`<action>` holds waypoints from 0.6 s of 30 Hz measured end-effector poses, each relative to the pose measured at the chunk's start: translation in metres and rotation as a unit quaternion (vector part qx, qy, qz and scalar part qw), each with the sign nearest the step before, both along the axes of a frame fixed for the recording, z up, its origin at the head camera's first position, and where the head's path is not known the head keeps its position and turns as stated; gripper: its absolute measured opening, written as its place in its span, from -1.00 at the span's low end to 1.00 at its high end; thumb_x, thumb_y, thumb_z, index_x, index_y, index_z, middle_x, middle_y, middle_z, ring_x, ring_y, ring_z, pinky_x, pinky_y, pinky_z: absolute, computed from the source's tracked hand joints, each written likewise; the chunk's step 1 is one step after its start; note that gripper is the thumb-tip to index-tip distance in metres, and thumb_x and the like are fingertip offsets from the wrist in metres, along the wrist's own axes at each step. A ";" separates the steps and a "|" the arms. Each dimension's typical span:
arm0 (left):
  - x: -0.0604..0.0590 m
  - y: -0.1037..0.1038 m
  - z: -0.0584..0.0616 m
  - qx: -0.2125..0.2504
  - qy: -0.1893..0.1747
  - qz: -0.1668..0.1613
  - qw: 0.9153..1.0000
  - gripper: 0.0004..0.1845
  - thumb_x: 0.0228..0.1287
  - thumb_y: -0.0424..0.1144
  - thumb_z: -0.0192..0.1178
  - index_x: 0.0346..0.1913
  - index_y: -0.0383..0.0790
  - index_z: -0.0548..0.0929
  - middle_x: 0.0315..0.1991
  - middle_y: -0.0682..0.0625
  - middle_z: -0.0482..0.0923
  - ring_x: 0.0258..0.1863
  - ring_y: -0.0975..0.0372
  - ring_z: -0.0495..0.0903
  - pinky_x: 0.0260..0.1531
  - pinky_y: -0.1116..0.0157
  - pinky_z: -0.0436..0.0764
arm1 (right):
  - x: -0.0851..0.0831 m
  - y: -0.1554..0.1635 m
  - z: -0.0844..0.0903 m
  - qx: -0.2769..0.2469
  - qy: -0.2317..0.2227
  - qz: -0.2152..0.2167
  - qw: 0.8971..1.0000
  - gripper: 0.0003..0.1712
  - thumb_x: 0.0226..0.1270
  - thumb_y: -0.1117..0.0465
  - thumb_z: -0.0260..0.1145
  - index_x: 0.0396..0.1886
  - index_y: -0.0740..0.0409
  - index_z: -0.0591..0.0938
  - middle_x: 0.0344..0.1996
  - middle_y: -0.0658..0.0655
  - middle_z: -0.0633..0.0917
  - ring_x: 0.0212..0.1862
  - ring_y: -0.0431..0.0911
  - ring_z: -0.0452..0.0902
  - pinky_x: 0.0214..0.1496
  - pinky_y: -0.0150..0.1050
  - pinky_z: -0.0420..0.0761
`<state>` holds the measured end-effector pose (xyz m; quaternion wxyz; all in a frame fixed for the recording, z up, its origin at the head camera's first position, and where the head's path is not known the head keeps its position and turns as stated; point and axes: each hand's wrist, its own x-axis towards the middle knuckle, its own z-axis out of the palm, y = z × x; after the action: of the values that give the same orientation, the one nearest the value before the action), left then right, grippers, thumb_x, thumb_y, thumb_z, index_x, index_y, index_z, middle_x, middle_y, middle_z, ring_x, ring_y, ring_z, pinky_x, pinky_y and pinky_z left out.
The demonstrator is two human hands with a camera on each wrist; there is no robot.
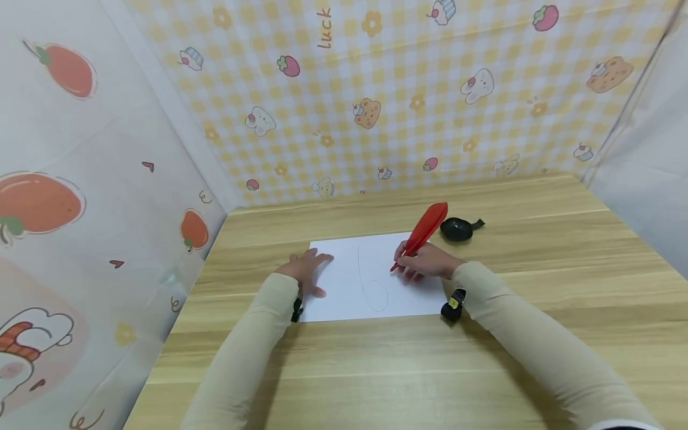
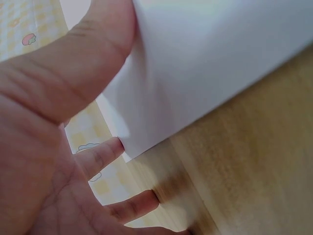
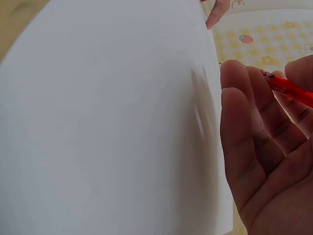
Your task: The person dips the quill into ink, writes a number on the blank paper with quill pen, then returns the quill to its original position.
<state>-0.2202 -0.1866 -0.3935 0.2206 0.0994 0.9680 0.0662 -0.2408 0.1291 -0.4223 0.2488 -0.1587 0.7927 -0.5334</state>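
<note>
A sheet of white paper [image 1: 335, 292] lies on the wooden table, bearing a thin drawn line [image 1: 359, 263] that ends in a loop near the front edge. My right hand [image 1: 430, 261] pinches a red feather pen [image 1: 427, 227] over the paper's right half, its tip close to the sheet and the feather leaning up to the right. In the right wrist view the red barrel [image 3: 288, 89] shows between thumb and fingers. My left hand [image 1: 305, 270] rests with spread fingers at the paper's left edge; its thumb [image 2: 93, 54] lies on the sheet, other fingertips beyond the corner.
Behind my right hand sits a black oval object [image 1: 457, 229] with a short tail. Each wrist wears a small black device [image 1: 453, 306]. A yellow checked cloth [image 1: 398, 119] with cartoon prints hangs behind the wooden table [image 1: 376, 370]; white printed cloth [image 1: 107, 179] covers the left side.
</note>
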 end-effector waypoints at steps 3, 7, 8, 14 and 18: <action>0.000 -0.001 0.000 0.001 -0.001 -0.003 1.000 -0.05 0.02 -0.03 0.48 0.48 0.20 0.20 0.54 -0.15 -0.13 0.37 -0.31 0.01 0.01 -0.29 0.40 | 0.000 0.004 0.000 0.002 0.005 0.000 1.000 -0.86 0.41 0.25 0.14 -0.12 0.20 0.52 -0.31 0.19 0.70 -0.34 0.05 0.65 -0.29 -0.12 0.66; 0.000 -0.001 0.002 0.004 0.001 -0.009 1.000 -0.05 0.03 -0.04 0.48 0.48 0.18 0.19 0.53 -0.16 -0.13 0.36 -0.32 0.02 -0.01 -0.29 0.41 | 0.000 0.010 0.001 0.005 0.013 -0.005 1.000 -0.85 0.43 0.24 0.13 -0.11 0.21 0.52 -0.31 0.20 0.69 -0.33 0.05 0.65 -0.28 -0.12 0.65; 0.000 -0.001 0.002 0.004 0.002 -0.009 1.000 -0.05 0.04 -0.03 0.48 0.48 0.18 0.19 0.54 -0.16 -0.13 0.36 -0.32 0.02 -0.01 -0.29 0.41 | 0.000 0.012 0.002 0.005 0.016 -0.006 1.000 -0.84 0.43 0.24 0.13 -0.10 0.21 0.51 -0.31 0.21 0.69 -0.33 0.05 0.65 -0.28 -0.12 0.65; 0.001 0.000 0.004 0.009 -0.004 -0.009 1.000 -0.04 0.05 -0.05 0.47 0.49 0.17 0.18 0.54 -0.16 -0.15 0.37 -0.32 0.00 0.00 -0.31 0.39 | 0.000 0.021 0.002 0.003 0.024 -0.022 0.999 -0.84 0.40 0.24 0.16 -0.11 0.23 0.51 -0.32 0.25 0.68 -0.35 0.06 0.65 -0.33 -0.11 0.65; 0.001 -0.001 0.003 0.010 -0.006 -0.012 1.000 -0.04 0.04 -0.06 0.48 0.49 0.15 0.19 0.53 -0.18 -0.14 0.36 -0.34 -0.01 0.01 -0.32 0.38 | 0.002 0.027 0.003 0.002 0.028 -0.028 0.999 -0.85 0.40 0.25 0.17 -0.12 0.23 0.51 -0.32 0.27 0.67 -0.36 0.07 0.65 -0.35 -0.10 0.65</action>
<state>-0.2192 -0.1879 -0.3903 0.2261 0.1127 0.9648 0.0737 -0.2389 0.1561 -0.4197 0.2116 -0.1511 0.8045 -0.5340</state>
